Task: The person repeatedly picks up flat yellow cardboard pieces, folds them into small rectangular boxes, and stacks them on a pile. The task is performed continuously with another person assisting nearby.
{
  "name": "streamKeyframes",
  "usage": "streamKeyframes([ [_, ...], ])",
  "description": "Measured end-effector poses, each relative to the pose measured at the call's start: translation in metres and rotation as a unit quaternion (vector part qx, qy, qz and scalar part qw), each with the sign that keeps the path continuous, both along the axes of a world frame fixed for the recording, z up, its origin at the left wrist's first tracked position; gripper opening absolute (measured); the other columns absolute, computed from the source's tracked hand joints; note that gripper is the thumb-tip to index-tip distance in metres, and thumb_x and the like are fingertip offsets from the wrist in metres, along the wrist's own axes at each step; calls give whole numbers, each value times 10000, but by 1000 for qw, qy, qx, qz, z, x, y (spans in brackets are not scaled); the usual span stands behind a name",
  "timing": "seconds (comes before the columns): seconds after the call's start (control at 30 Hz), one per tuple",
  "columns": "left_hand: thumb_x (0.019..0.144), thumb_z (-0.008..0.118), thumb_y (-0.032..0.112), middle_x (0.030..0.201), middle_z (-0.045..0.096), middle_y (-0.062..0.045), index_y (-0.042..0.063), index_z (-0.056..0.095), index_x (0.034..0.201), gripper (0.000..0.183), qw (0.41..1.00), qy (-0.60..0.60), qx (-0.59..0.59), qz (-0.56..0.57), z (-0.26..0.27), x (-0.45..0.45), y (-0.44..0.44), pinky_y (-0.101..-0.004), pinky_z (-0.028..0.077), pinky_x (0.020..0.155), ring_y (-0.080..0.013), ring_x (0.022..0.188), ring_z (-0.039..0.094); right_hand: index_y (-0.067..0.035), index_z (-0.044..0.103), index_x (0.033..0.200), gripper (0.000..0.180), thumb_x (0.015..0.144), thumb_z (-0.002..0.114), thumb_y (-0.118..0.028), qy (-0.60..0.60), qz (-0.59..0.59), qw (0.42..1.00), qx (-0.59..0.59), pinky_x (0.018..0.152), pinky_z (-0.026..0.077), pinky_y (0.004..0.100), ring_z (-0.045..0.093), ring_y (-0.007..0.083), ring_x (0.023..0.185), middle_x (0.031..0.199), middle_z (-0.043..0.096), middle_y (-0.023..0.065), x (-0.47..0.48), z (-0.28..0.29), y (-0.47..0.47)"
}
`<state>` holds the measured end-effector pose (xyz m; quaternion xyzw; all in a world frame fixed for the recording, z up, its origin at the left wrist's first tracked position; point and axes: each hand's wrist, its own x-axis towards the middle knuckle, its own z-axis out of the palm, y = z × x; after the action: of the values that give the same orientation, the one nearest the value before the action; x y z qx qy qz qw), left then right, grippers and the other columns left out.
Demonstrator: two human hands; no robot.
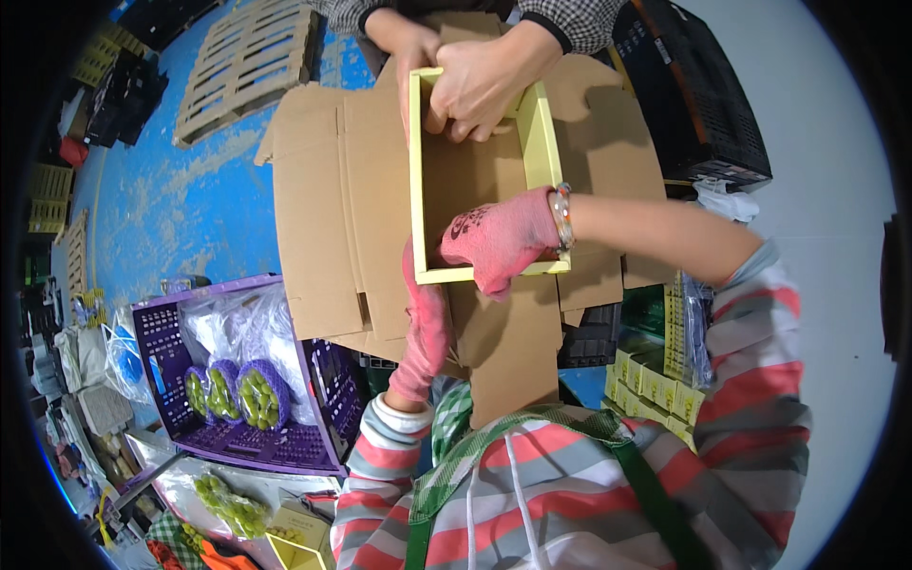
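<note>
A pale yellow cardboard box (545, 135) with an open top stands over flattened brown cardboard. My right hand (502, 239), in a pink glove, grips its near wall, with fingers inside and the thumb outside. In a matching glove, my left hand (426, 324) holds the near left corner from outside; its fingertips are partly hidden by the box. Across from me, another person's hands (477, 78) are at the far end of the same box, one of them reaching inside. The box shows a brown surface within; whether that is its own floor I cannot tell.
Brown cardboard sheets (313, 206) cover the work surface. At left, a purple plastic crate (242, 445) holds netted green grapes (258, 399). Bagged grapes (231, 506) lie below it. Small yellow boxes (655, 388) stand at right, a black crate (695, 92) at far right, a wooden pallet (246, 64) behind.
</note>
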<state>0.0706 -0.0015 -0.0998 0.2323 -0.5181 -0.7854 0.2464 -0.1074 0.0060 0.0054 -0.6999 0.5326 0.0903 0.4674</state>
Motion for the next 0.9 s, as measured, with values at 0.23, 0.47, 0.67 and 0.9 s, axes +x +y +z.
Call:
streamKeyframes([
  [0.23, 1026, 321, 337, 1448, 326, -129, 5, 219, 1457, 553, 997, -11, -76, 11, -4, 33, 3, -368, 216, 1133, -232, 1351, 303, -112, 513, 996, 285, 802, 581, -310, 304, -126, 859, -393, 1004, 332, 436, 528, 190, 961, 889, 523, 43, 21, -1, 105],
  [0.47, 1016, 324, 301, 1487, 287, -171, -33, 224, 1458, 563, 977, 8, -215, 8, 5, 64, 39, -392, 196, 1150, -283, 1383, 278, -122, 484, 801, 133, 851, 569, -212, 214, -255, 781, -529, 902, 450, 322, 526, 176, 728, 696, 471, 9, 42, -34, 144],
  [0.67, 1017, 309, 301, 1419, 364, -205, -56, 309, 1405, 527, 938, 31, -341, -47, 32, 67, 76, -435, 270, 1111, -325, 1314, 369, -145, 536, 886, 229, 778, 630, -323, 255, -474, 674, -506, 1010, 382, 372, 581, 227, 971, 815, 575, 31, 134, -17, 280],
  [0.9, 1030, 311, 313, 1372, 425, -149, -20, 375, 1374, 484, 896, 27, -305, -320, 45, 63, 184, -401, 320, 1093, -281, 1253, 443, -115, 616, 964, 251, 755, 698, -227, 252, -806, 477, -244, 1030, 352, 429, 608, 281, 1000, 906, 654, 66, 315, -87, 467],
])
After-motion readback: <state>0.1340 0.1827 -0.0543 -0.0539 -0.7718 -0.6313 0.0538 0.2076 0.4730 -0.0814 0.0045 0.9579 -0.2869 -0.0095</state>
